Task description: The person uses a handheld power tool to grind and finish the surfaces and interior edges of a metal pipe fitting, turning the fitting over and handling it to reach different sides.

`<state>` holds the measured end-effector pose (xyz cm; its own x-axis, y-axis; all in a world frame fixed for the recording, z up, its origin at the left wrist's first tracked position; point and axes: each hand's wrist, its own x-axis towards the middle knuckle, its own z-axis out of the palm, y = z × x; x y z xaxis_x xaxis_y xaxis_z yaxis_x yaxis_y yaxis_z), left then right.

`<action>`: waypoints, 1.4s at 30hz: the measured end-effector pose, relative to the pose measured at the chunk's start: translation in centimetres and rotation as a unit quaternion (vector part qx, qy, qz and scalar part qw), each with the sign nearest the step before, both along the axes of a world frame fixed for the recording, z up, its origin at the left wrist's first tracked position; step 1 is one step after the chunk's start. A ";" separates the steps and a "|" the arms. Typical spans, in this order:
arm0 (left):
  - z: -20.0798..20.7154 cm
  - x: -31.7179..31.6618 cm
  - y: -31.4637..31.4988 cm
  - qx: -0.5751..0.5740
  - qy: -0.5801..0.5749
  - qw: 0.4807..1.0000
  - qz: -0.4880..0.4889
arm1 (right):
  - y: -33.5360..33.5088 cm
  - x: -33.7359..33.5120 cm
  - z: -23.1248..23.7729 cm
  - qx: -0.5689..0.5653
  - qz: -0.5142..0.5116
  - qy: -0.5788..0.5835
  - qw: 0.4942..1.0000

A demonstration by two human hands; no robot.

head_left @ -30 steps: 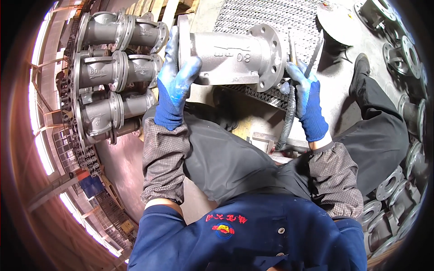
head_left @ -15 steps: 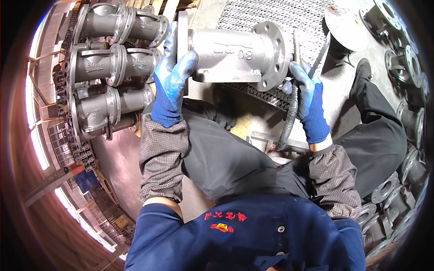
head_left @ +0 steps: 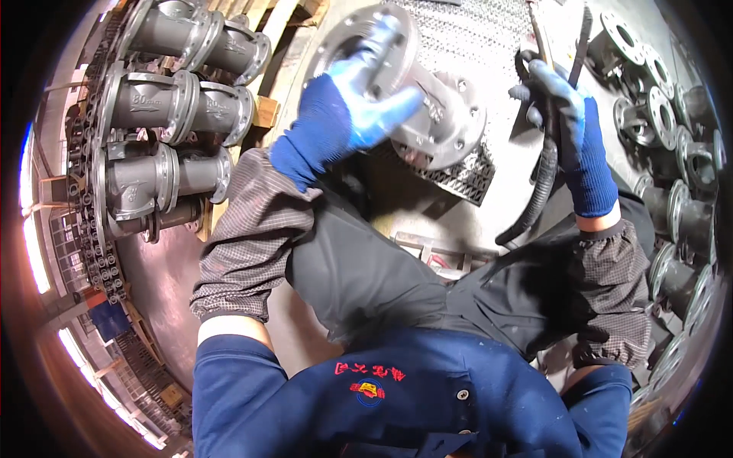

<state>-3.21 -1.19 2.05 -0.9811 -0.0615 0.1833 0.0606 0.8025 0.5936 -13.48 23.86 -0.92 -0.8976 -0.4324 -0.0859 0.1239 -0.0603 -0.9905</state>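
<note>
A grey cast valve body point(head_left: 431, 99) with round bolt flanges stands turned on a metal grating point(head_left: 469, 172). My left hand point(head_left: 347, 111), in a blue coated glove, lies over its nearer-left flange with fingers and thumb spread, touching the rim; the fingertips are blurred. Off to the right, my gloved right hand point(head_left: 569, 114) is closed around a black ribbed hose point(head_left: 538, 191). A thin brownish rod point(head_left: 540, 34) and a dark cord point(head_left: 584, 42) rise above that hand; how they join the hose is hidden by the fingers.
Several grey valve bodies point(head_left: 149, 99) are stacked at the left beside a wooden pallet point(head_left: 267, 46). More flanged castings point(head_left: 679, 206) line the right edge. Between my legs lies a metal frame piece point(head_left: 427, 248) on the floor.
The valve body has turned from lying crosswise to a slanted position, one flange now facing up. My left hand moved right and over the flange; my right hand shifted right with the hose.
</note>
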 end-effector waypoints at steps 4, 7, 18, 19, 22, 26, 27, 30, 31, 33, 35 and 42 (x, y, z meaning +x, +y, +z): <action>1.3 -0.3 3.0 -0.170 -0.072 0.973 -0.141 | -0.1 -0.7 1.8 0.080 0.037 -0.095 0.992; -0.4 1.6 3.5 -0.222 0.022 0.940 -0.260 | 0.0 -0.9 -1.4 0.052 0.040 -0.112 0.992; -3.3 2.0 -3.8 0.183 0.004 0.967 0.180 | -3.0 -5.5 -6.1 0.087 0.124 0.485 0.862; -3.9 2.1 -3.8 0.202 -0.038 0.964 0.167 | -3.3 -5.7 -6.4 0.063 0.121 0.486 0.863; -5.5 2.8 -4.1 0.214 0.028 0.976 0.013 | -3.9 -5.7 -6.6 0.052 0.136 0.442 0.885; -4.5 3.1 -4.7 0.549 -0.097 0.820 0.130 | -5.1 -2.8 -4.6 0.025 0.153 0.416 0.896; -4.1 3.6 -5.1 0.509 -0.090 0.848 0.117 | -5.8 -2.2 -4.2 -0.005 0.154 0.391 0.908; -4.3 4.2 -5.3 0.513 -0.061 0.843 0.148 | -5.9 -0.6 -1.1 0.016 0.203 0.251 0.946; -4.3 4.4 -5.7 0.392 -0.053 0.907 0.143 | -6.0 -0.5 -1.2 0.009 0.196 0.261 0.945; -3.8 5.3 -5.7 0.282 -0.009 0.948 0.145 | -6.2 -0.7 -2.3 -0.011 0.181 0.279 0.943; -1.7 5.6 -3.8 0.326 0.068 0.929 0.163 | -5.8 0.0 -2.2 0.009 0.178 0.151 0.972; 0.8 5.6 -0.7 0.118 0.051 0.979 0.158 | -4.4 2.4 -5.1 0.004 0.060 -0.060 0.996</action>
<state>2.36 -1.88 2.85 -0.8839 -0.4107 0.2235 -0.0993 0.6320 0.7685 -11.07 19.45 -5.99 -0.8229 -0.5342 -0.1938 0.2471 -0.0293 -0.9685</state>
